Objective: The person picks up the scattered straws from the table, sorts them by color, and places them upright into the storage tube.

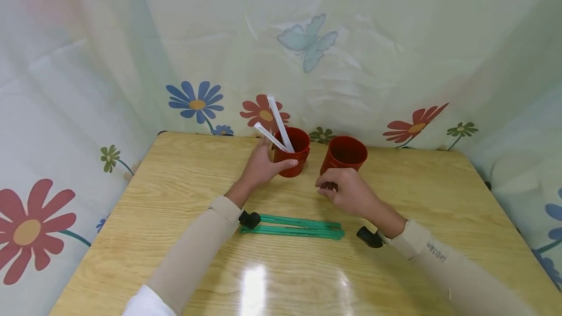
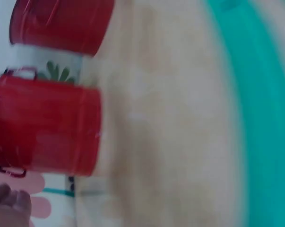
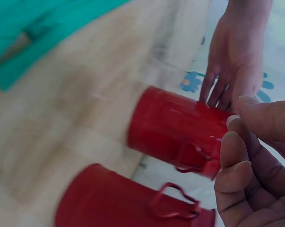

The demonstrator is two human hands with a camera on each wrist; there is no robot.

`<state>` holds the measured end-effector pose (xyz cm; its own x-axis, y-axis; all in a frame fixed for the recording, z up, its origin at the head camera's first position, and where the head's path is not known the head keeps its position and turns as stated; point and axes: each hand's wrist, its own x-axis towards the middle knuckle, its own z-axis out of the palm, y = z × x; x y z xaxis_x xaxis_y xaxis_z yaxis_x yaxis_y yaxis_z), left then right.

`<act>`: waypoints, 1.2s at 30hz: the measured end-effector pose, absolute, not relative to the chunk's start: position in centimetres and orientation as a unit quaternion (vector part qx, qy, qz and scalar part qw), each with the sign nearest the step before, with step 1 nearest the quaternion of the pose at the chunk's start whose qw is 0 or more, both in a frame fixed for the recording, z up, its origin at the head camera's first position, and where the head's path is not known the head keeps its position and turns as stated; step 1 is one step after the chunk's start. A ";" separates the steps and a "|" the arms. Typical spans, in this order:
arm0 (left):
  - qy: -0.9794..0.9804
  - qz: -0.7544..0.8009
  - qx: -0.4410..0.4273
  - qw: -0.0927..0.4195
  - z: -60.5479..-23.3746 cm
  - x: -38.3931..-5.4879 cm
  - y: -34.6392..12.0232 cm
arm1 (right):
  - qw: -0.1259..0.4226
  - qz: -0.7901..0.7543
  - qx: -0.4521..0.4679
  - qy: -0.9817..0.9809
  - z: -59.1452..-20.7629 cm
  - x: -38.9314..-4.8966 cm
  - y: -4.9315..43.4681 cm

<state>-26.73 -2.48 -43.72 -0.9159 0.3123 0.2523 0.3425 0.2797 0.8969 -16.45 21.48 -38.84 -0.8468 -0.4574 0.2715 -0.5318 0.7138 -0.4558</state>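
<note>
My left hand (image 1: pixel 259 164) is at the left red bucket (image 1: pixel 303 146), its thumb across the front and its fingers at the left side. Whether it presses on the metal is unclear. Two white paper-wrapped straws (image 1: pixel 281 126) lean out of that bucket. My right hand (image 3: pixel 255 184) is in front of the right red bucket (image 1: pixel 351 151), fingers loosely curled, thumb close to the index finger, nothing visible between them. Two long, flat green strips (image 1: pixel 294 231) with dark print lie on the table, nearer me than both hands. Their kind is not clear.
The wooden table (image 1: pixel 197 155) ends at a flowered curtain (image 1: pixel 373 62) behind the buckets. Small wire handles (image 3: pixel 173 198) stick out from the bucket sides. Black wrist cameras (image 1: pixel 370 237) sit at both cuffs, the left one overlapping the green strips.
</note>
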 end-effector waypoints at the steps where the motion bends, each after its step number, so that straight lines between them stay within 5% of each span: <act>1: -0.809 -0.556 -0.192 0.013 -43.9 -26.1 -2.7 | 0.066 0.264 0.265 -0.925 -39.1 -16.3 21.6; 7: -0.838 -0.532 -0.124 0.021 -44.8 -22.1 -3.4 | 0.046 0.261 0.265 -0.927 -40.8 -15.5 22.4; 15: -0.776 -0.582 -0.240 0.042 -44.4 -19.5 -1.6 | -0.022 0.233 0.297 -0.926 -42.4 -14.6 22.1; 22: -0.751 -0.594 -0.287 0.020 -42.0 -20.4 2.8 | -0.062 0.172 0.352 -0.918 -43.5 -13.0 21.0; 36: -0.813 -0.522 -0.254 -0.041 -39.7 -23.6 8.7 | -0.021 -0.001 0.410 -0.912 -44.0 -11.4 19.7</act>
